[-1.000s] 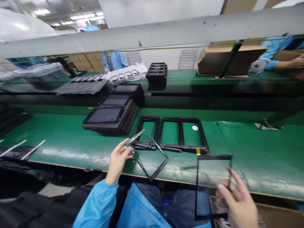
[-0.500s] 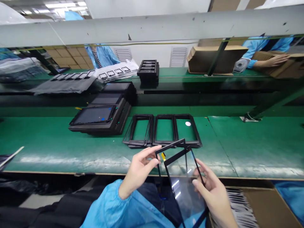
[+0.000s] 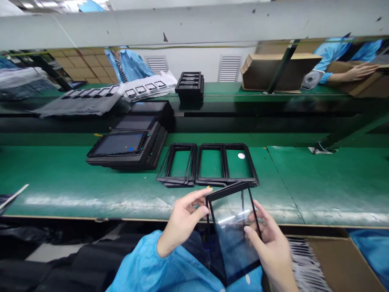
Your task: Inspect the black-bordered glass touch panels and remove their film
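Observation:
My right hand (image 3: pixel 270 243) grips a clear touch-screen glass panel (image 3: pixel 232 239) with a black border by its right edge, thumb on the front. Behind the panel is a thin black frame (image 3: pixel 208 221), its left side pinched between the thumb and fingers of my left hand (image 3: pixel 184 215). The panel overlaps the frame, their top edges close together. Whether they are fully seated on each other I cannot tell. A small yellow tab (image 3: pixel 208 187) pokes out at the top left. Both pieces are tilted, held over the bench's front edge.
Stacks of black frames (image 3: pixel 210 180) lie just beyond my hands. On the left, black trays (image 3: pixel 152 158) carry screen panels (image 3: pixel 120 144). A small black tray stack (image 3: pixel 190 87) and cardboard (image 3: pixel 278 73) stand on the back shelf. A co-worker's hand (image 3: pixel 360 73) rests on a box at the right.
The glass panel has shifted up and left over the frame, so their top edges now nearly line up. Most of the yellow tab is now hidden. Both hands keep their grip.

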